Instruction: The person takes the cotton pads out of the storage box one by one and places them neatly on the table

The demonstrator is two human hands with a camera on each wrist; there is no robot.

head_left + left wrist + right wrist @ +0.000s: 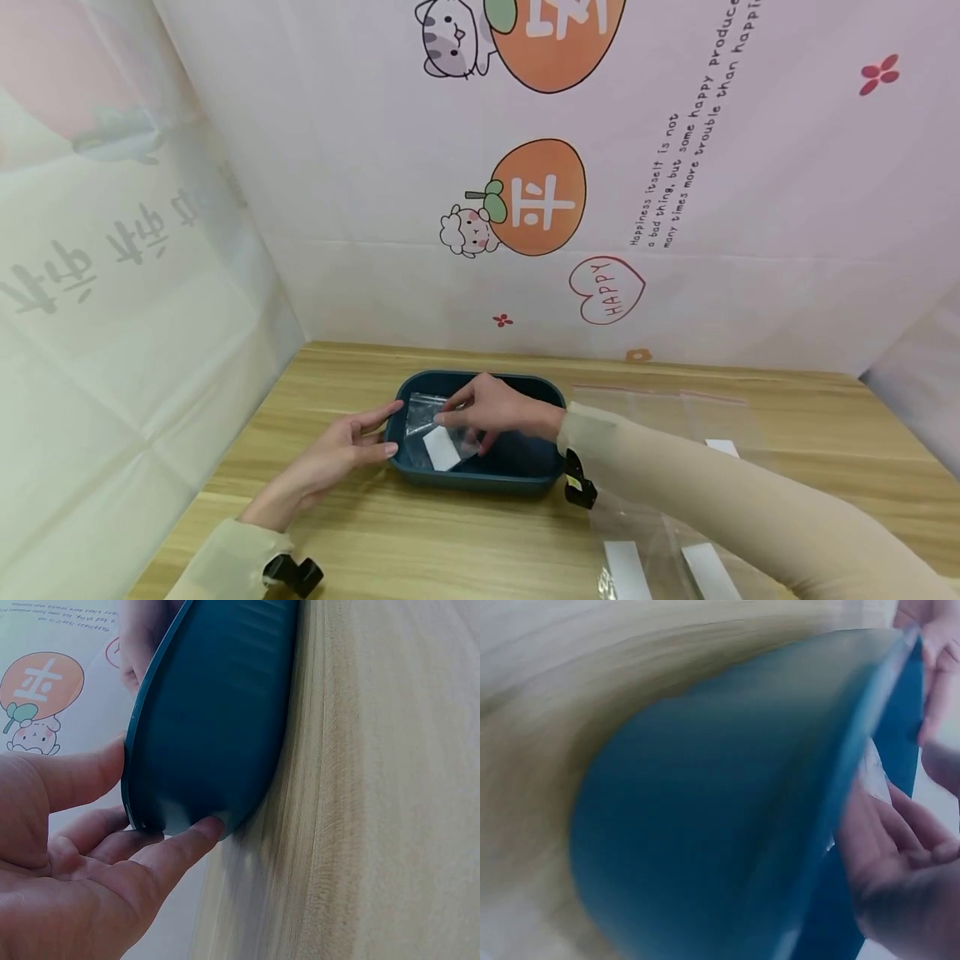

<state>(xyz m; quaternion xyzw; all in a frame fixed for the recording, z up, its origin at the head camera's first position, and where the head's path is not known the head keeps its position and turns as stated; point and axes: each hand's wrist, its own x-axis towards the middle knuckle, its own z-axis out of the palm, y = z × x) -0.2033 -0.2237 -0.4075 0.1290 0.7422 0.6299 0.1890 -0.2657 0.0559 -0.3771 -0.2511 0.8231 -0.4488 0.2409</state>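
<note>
A dark blue-green oblong plastic bin [487, 481] stands on the wooden table. Inside its left half is a small clear zip bag [424, 408] with a white label [441, 450]. My right hand [498, 406] reaches into the bin and pinches the bag; some fingertips are hidden behind the plastic. At the bin's left end, my left hand [341, 446] touches the wall with its thumb and fingers spread apart. In the left wrist view, the thumb [180, 851] lies along the outer wall. The right wrist view is blurred, and the bin wall partly covers the right hand [900, 855].
Large clear plastic bags [645, 408] with white labels [628, 571] lie flat on the table [390, 542] at the right, partly under the right forearm. A printed cloth [375, 250] hangs behind the table. Another pale cloth [135, 400] hangs along the left.
</note>
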